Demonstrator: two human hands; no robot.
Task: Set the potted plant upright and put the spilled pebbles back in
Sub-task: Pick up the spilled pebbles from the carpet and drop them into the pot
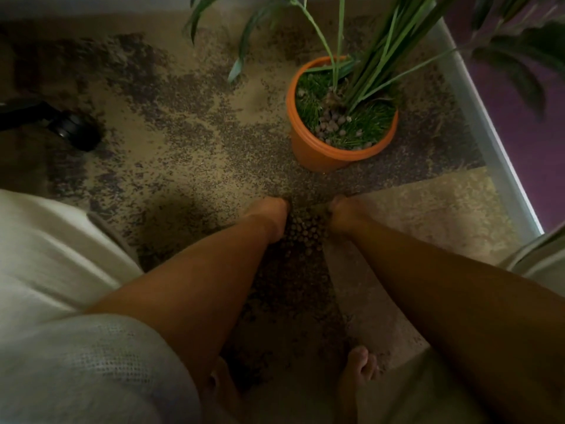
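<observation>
The mottled carpet (171, 123) spreads under me. My orange pot (318, 148) already stands upright ahead, some pebbles inside. I judge I'm at the gathering step: my left hand (272, 214) and right hand (341, 214) cup inward around the spilled pebbles (305, 232), fingers curled, nothing lifted. Next comes scooping without scattering.
</observation>
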